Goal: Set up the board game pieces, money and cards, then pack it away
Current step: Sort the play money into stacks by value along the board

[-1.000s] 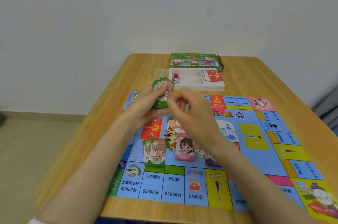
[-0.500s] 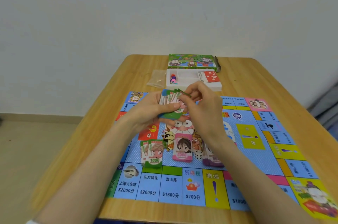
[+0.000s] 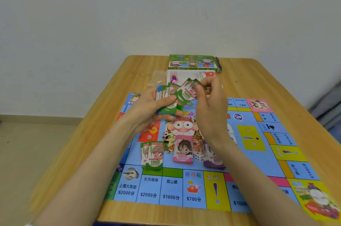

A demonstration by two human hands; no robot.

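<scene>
On my feed the game board (image 3: 258, 161) looks like thin printed card with a slight sheen. Under it, the table (image 3: 258, 81) is pale wood, smooth and satin-finished. Above the board, the banknotes (image 3: 185, 94) read as matt printed paper. Beyond the board's far edge I see a white moulded plastic tray (image 3: 186, 75), a glossy cardboard box (image 3: 191, 62) and a clear film bag (image 3: 156, 78).

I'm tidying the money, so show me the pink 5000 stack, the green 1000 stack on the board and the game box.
pink 5000 stack (image 3: 183, 149): head view, top note's printed face.
green 1000 stack (image 3: 154, 155) on the board: head view, top note's middle.
game box (image 3: 191, 61): head view, its printed face.
</scene>
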